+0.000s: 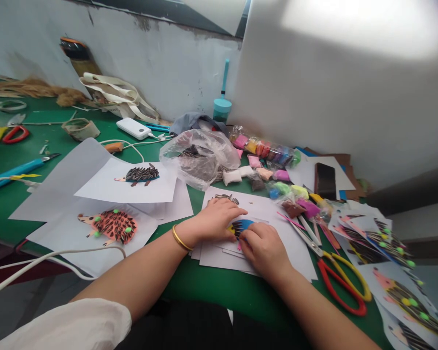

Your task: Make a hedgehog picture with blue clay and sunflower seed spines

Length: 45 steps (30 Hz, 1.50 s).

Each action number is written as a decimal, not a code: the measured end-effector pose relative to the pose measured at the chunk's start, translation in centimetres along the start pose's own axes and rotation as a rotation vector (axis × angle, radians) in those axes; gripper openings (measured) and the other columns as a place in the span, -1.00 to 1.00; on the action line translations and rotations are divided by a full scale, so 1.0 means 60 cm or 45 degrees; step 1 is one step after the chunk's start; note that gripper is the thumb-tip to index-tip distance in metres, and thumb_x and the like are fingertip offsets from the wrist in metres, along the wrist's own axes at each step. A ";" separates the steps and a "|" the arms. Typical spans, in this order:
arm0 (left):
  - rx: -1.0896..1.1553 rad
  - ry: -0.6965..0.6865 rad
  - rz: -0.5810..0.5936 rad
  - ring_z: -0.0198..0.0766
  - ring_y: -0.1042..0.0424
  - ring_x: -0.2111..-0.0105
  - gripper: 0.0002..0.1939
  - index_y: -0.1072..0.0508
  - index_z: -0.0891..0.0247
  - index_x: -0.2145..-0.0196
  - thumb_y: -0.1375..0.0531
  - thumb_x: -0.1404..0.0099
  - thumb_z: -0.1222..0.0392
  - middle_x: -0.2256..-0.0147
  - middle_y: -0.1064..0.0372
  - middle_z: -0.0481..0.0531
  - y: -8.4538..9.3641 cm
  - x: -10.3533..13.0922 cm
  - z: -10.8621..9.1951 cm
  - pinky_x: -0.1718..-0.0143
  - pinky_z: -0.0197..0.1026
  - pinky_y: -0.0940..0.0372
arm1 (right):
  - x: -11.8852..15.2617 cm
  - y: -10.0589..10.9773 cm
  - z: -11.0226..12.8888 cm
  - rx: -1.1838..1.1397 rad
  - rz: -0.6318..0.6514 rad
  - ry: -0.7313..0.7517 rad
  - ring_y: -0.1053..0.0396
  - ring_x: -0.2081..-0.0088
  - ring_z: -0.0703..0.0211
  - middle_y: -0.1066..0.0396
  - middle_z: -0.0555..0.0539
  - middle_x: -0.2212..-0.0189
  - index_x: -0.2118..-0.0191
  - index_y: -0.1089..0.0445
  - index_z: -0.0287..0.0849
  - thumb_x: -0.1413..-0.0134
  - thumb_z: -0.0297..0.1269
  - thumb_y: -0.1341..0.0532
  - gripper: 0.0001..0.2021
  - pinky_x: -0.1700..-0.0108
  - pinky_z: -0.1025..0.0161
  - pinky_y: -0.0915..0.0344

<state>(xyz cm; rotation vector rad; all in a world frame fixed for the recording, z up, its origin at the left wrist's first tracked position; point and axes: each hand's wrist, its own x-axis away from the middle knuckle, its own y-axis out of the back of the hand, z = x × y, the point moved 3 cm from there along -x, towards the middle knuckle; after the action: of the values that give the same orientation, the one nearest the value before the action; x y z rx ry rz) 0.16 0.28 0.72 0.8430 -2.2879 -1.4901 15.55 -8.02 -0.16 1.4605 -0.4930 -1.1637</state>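
Note:
Under both hands, on white paper [292,243], lies a small hedgehog figure [244,225] with a blue body, a yellow head part and dark seeds. My left hand [219,218] rests on the figure's left side, fingers spread, a gold bangle at the wrist. Fingers of my right hand [263,245] are pinched together at the figure's lower edge; what they hold, if anything, is hidden. Loose striped seeds [226,198] lie on the paper just above my left hand. A clear plastic bag [200,158] with dark seeds sits behind.
Red and yellow scissors [336,277] lie right of the paper. Clay packets [292,194] spread behind it, near a dark phone [324,181]. Finished hedgehog pictures lie left [111,226] and right [405,296]. A white power bank [133,128] and cables occupy the left, with a blue cutter [18,170].

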 end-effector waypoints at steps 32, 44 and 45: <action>0.030 0.029 -0.016 0.02 -0.25 -0.13 -0.31 -0.30 0.09 -0.17 -0.36 -0.09 0.03 -0.08 -0.36 0.09 0.004 0.000 -0.005 -0.11 0.02 -0.11 | 0.005 0.017 -0.010 -0.120 -0.041 0.016 -0.31 0.28 0.08 -0.45 -0.11 0.32 0.19 -0.50 -0.14 -0.27 -0.28 -0.14 -0.82 0.20 0.14 -0.17; -0.121 0.133 -0.164 -0.09 -0.25 -0.11 -0.67 -0.43 0.09 -0.04 -0.18 -0.31 0.16 -0.05 -0.42 0.01 0.007 -0.004 0.016 -0.11 0.03 -0.05 | -0.101 -0.009 -0.100 -0.041 0.132 -0.029 -0.38 0.15 0.03 -0.48 -0.16 0.17 -0.02 -0.49 -0.06 -0.21 -0.43 -0.13 -0.67 0.13 0.14 -0.29; -0.148 0.133 -0.178 -0.09 -0.25 -0.10 -0.70 -0.44 0.08 -0.03 -0.15 -0.34 0.16 -0.06 -0.42 0.00 0.006 -0.004 0.017 -0.10 0.03 -0.04 | -0.113 -0.017 -0.101 -0.005 0.173 -0.012 -0.38 0.16 0.04 -0.48 -0.14 0.17 -0.04 -0.48 -0.04 -0.21 -0.42 -0.13 -0.66 0.15 0.17 -0.27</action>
<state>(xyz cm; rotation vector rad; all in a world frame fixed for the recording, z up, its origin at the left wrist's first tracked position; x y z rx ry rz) -0.30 1.29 0.61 1.0391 -2.0835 -1.5798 17.54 0.88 0.64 1.3969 -0.5867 -1.0637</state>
